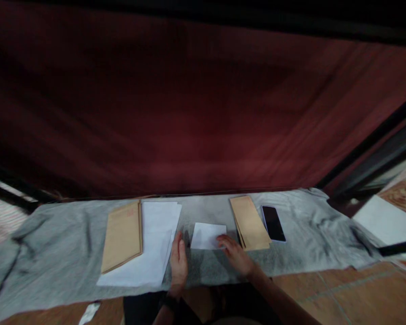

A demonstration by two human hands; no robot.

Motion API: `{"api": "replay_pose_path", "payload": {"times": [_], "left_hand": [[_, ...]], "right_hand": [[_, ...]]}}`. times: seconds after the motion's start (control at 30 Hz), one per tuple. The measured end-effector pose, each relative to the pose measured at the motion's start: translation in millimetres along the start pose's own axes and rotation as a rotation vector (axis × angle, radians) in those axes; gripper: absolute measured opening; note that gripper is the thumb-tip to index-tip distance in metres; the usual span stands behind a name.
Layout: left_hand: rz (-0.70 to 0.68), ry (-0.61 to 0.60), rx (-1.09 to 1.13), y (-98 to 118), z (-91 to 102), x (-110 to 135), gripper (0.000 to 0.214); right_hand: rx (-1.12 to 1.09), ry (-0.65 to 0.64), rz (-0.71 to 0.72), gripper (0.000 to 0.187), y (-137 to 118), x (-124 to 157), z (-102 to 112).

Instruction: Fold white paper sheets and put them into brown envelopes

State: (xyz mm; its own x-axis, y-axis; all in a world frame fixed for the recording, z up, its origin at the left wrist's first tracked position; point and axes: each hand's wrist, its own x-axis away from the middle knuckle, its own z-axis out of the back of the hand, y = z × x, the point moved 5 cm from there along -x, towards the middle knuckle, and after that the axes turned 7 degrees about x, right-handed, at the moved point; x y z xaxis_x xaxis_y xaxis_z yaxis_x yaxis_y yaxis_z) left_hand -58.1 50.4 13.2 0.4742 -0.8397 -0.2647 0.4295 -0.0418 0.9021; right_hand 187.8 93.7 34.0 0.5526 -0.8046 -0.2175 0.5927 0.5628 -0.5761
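Observation:
A small folded white sheet of paper point(205, 235) lies flat on the grey cloth between my two hands. My right hand point(236, 255) rests at its right side, bent fingertips touching the paper without visibly gripping it. To the left of the sheet, my left hand point(179, 261) stands on edge with its fingers stretched out and nothing in it. Beside that hand is a stack of large white paper sheets point(155, 253). Brown envelopes point(123, 234) lie on the stack's left part. Several narrower brown envelopes point(252, 225) sit just beyond my right hand.
A phone point(273, 223) with a dark screen lies right of the narrow envelopes. The grey cloth point(64, 253) covers the long, narrow surface. A dark red panel point(189, 117) rises behind it. On the tiled floor lies a white scrap point(89, 312).

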Motion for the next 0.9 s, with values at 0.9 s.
{"api": "replay_pose_path", "payload": {"times": [0.9], "left_hand": [[-0.618, -0.326, -0.825, 36, -87.0, 44, 0.063]], "right_hand": [[0.422, 0.138, -0.021, 0.047, -27, 5, -32]]}}
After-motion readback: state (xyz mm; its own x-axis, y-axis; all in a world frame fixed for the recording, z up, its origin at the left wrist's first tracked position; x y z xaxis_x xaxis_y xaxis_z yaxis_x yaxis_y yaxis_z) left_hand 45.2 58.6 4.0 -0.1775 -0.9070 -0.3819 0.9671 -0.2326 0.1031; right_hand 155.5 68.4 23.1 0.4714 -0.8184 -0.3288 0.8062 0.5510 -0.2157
